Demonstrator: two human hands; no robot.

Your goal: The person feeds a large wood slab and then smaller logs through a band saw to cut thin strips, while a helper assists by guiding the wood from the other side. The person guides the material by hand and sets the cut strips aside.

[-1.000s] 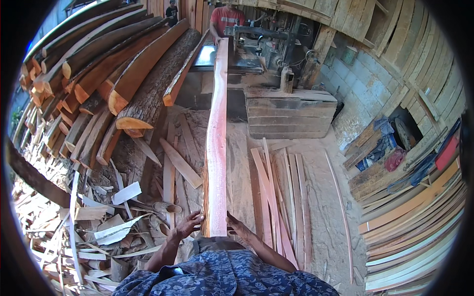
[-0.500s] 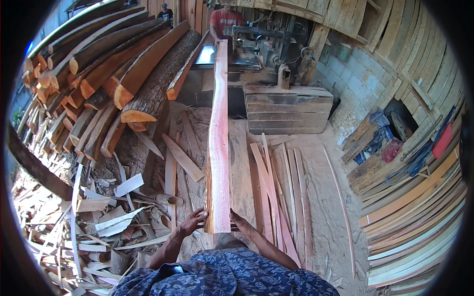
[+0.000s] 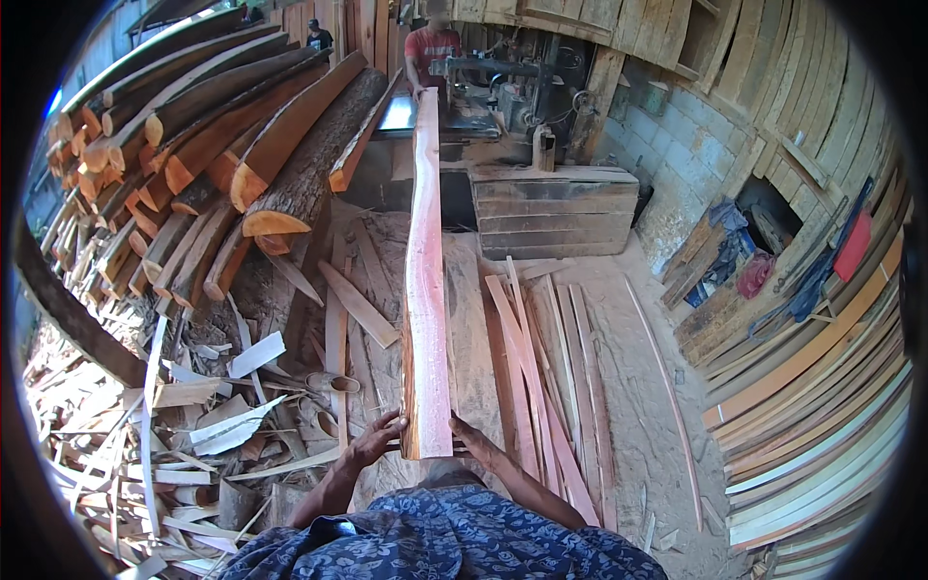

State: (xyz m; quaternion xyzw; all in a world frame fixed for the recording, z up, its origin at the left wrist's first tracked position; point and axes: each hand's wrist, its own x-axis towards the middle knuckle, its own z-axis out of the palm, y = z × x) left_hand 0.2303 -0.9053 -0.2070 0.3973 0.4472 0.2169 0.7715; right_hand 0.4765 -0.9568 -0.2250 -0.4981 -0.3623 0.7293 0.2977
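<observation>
A long pinkish plank (image 3: 427, 290) with a wavy bark edge on its left runs straight away from me. My left hand (image 3: 377, 440) holds its near end at the bark side, thumb and fingers against the edge and partly under it. On the opposite edge, my right hand (image 3: 471, 440) grips the same end, with its fingers partly hidden beneath the wood. The plank's far end reaches a person in a red shirt (image 3: 432, 46), whose hand touches it beside a sawing machine (image 3: 507, 72).
A high stack of split logs (image 3: 290, 145) stands at left, above scattered offcuts (image 3: 256, 355). Thin strips (image 3: 527, 372) lie on the floor right of the plank. A wooden box bench (image 3: 556, 217) stands ahead; curved boards (image 3: 822, 387) are piled at far right.
The whole view has shifted slightly, and the plank's far end appears a little lower and further left. Both my hands keep their hold on the near end.
</observation>
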